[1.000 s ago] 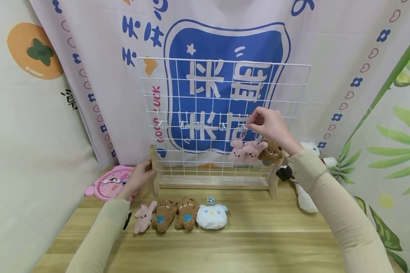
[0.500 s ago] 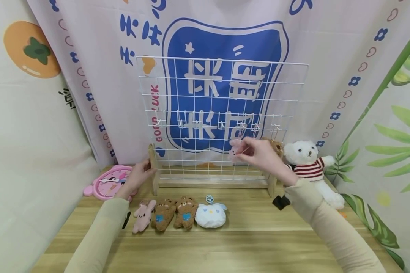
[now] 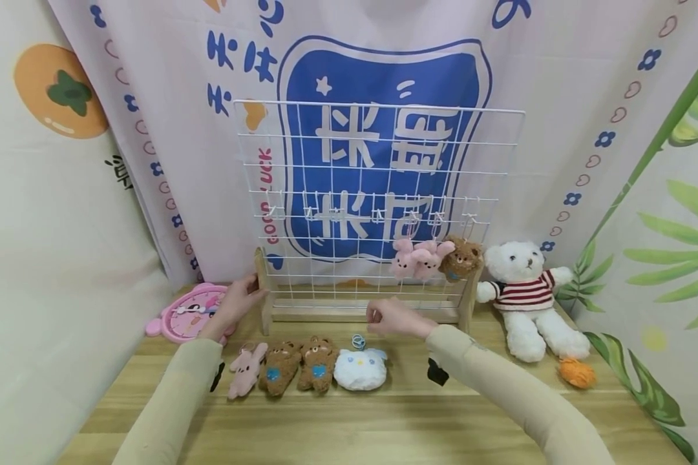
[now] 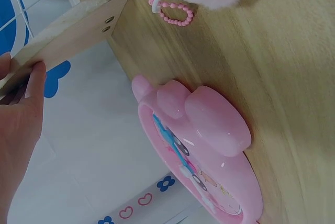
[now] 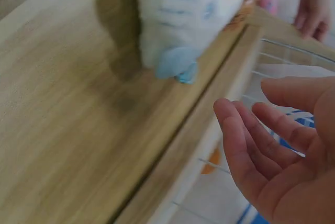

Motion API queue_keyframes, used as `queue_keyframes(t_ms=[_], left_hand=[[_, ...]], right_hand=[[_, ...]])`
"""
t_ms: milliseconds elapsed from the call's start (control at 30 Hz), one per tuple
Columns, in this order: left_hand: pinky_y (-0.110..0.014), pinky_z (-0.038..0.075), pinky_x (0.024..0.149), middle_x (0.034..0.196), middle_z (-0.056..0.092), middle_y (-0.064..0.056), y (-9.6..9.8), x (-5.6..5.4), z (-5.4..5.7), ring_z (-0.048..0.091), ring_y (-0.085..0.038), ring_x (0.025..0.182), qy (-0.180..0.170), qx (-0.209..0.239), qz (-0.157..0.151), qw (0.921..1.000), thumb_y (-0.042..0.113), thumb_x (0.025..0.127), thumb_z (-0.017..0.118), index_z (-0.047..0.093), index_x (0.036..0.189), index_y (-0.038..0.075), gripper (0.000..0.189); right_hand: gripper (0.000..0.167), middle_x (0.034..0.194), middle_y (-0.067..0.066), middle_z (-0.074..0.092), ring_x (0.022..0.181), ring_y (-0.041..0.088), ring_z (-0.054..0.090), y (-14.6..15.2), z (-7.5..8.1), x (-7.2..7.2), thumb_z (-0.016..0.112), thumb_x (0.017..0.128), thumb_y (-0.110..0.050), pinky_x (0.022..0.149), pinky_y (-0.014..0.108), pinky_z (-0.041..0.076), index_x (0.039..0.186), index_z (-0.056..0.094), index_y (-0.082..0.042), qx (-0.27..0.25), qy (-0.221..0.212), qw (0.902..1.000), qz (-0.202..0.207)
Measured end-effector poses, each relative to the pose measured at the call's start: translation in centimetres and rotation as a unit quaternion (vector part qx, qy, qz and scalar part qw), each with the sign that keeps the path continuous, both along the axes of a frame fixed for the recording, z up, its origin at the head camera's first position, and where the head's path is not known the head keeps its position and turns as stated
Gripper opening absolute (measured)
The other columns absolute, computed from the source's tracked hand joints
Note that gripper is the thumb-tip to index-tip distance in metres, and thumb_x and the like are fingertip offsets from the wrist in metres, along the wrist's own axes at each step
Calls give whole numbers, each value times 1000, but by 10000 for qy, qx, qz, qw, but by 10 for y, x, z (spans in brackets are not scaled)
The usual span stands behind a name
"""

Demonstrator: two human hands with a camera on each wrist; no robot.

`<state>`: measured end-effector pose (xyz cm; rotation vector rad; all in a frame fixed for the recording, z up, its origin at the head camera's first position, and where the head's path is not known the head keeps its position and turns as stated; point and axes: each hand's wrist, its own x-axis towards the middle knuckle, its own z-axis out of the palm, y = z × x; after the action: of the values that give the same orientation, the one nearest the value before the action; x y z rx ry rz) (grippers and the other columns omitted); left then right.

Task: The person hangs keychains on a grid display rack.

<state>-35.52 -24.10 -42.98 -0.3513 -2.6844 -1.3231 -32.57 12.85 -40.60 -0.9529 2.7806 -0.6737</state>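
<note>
My left hand [image 3: 242, 301] grips the wooden side post [image 4: 78, 22] of a white wire grid rack [image 3: 378, 104], thumb on one side and fingers on the other in the left wrist view. My right hand [image 3: 398, 318], holding nothing, hovers with loosely bent fingers just behind a white plush cat keychain [image 3: 360, 369] with a blue bow and ring. To the cat's left lie two brown bear keychains [image 3: 318, 365] and a pink bunny keychain [image 3: 247, 370]. Two pink bunny keychains [image 3: 427, 259] and a brown bear keychain [image 3: 463, 259] hang from hooks at the rack's right.
A pink clock [image 3: 189, 313] leans beside the rack's left end. On the right sit a white teddy bear [image 3: 526, 287] in a striped sweater and an orange fuzzy ball [image 3: 578, 373]. Several hooks [image 3: 309, 213] without keychains run along the grid's left and middle.
My right hand has left the hook by the hanging pink bunnies, passed in front of them, and come down left towards the white cat keychain. My left hand stays on the post.
</note>
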Motion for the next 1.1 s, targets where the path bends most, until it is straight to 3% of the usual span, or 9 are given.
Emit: queue_keyframes(t_ms=[200,300,467,600,733,1100], left_hand=[[-56,37,116,144,46,-35,0,1,1,44,-48,136,-74,168,40,9998,8,99,57,39,143,-13,52],[-57,37,116,144,47,-34,0,0,0,45,-48,136,-52,157,37,9999,7,99,57,41,143,-12,50],[-57,40,114,141,50,-34,0,-1,-1,48,-48,133,87,-60,33,9999,9,99,58,44,141,-12,49],[-58,41,113,139,51,-35,-1,-1,-1,49,-49,132,158,-180,33,9997,9,99,58,45,140,-13,49],[-58,41,112,138,51,-36,0,-1,0,49,-49,131,193,-184,14,9996,9,99,58,46,139,-13,48],[-58,41,112,139,51,-36,-1,-1,-1,49,-49,132,174,-218,34,9996,7,99,57,45,140,-13,47]], right_hand=[[8,78,8,70,65,11,58,-16,-24,-18,66,90,-7,60,23,48,85,70,-4,469,-225,9984,-211],[21,68,16,70,52,11,54,-21,-34,-24,65,91,-7,49,19,38,71,68,-4,580,-345,9972,-312],[50,58,22,68,39,13,48,-27,-43,-26,67,92,-13,41,17,26,47,47,-14,643,-516,9951,-537],[56,39,5,51,39,20,53,-29,-47,-27,68,91,-9,41,18,25,45,37,-17,620,-471,9951,-611],[53,38,-6,41,45,26,58,-28,-48,-29,67,90,-5,42,20,25,47,38,-16,691,-565,9941,-618],[49,40,-9,43,38,6,39,-28,-41,-22,65,87,-1,44,18,27,49,40,-17,1058,-548,9919,-444]])
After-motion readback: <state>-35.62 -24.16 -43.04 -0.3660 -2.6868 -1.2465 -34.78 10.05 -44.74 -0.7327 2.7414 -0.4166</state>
